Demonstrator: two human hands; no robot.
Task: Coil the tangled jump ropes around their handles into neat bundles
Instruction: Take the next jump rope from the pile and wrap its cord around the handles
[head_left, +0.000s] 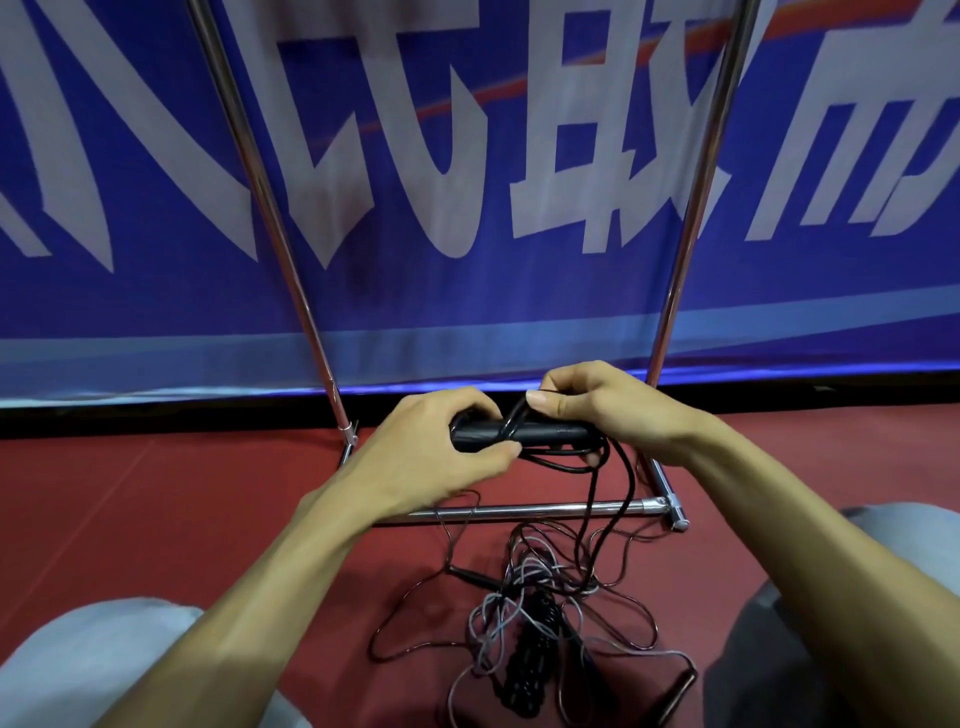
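I hold a pair of black jump-rope handles level in front of me, above the floor. My left hand grips their left end. My right hand pinches the black cord where it crosses over the handles' middle. The cord's loose length hangs from the handles to the floor. Below lies a tangled heap of ropes with thin black and grey cords. A slim dark handle rests at the heap's lower right, another at its upper left.
A chrome stand's floor bar runs across the red floor just beyond the heap, its two uprights rising in front of a blue banner. My knees in grey trousers frame the heap on both sides.
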